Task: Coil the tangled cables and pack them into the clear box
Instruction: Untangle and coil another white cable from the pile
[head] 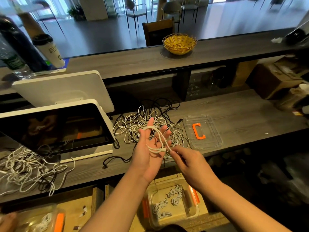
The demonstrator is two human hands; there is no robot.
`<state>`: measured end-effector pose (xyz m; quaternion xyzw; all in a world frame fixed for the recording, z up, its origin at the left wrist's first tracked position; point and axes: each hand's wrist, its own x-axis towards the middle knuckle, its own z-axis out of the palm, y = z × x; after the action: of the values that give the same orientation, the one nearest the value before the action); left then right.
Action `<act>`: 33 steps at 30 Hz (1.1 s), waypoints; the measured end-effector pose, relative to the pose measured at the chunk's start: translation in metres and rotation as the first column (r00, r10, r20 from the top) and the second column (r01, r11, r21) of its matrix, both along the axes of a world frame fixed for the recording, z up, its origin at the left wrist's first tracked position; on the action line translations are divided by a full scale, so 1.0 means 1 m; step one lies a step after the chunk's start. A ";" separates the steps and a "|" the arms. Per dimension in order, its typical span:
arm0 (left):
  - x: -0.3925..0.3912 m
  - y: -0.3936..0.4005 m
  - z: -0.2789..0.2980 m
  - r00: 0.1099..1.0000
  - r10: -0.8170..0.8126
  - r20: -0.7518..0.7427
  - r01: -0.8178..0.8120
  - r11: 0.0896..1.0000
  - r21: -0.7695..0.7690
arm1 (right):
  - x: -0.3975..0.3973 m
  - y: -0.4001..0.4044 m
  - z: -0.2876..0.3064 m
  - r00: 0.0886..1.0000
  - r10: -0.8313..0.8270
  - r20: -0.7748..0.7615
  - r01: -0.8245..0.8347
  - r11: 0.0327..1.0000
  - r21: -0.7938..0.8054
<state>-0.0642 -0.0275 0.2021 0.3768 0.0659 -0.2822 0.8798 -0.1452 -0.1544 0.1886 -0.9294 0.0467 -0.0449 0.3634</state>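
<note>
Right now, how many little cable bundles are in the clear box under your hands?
4, as far as I can tell: coiled white bundles in the clear box below the counter. My arms may hide more.

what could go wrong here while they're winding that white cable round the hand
1. The white cable is looped over the left hand, whose fingers are straight; the loops could slip off before the right hand finishes its pinch and wrap.
2. Its free end seems to trail into the tangled pile of white and black cables, so pulling may snag or drag the pile.
3. The clear box sits low, below the counter edge; a coil dropped towards it could miss.
</note>
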 end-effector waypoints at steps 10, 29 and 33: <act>0.013 -0.009 -0.016 0.976 0.206 -0.070 -0.203 0.978 0.043 | 0.005 0.013 -0.005 0.980 0.145 -0.135 -0.158 0.983 -0.093; 0.006 -0.017 -0.012 0.894 -0.183 0.408 -0.120 0.782 0.612 | 0.007 0.005 0.033 0.980 0.200 0.001 -0.200 0.979 -0.035; -0.002 -0.019 -0.001 0.877 -0.387 0.286 0.141 0.776 0.615 | 0.014 -0.004 0.044 0.971 0.229 0.063 -0.224 0.972 -0.074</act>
<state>-0.0664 -0.0466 0.2010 0.6798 -0.0864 -0.2894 0.6683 -0.1308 -0.1587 0.2324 -0.9381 -0.0741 -0.0376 0.3363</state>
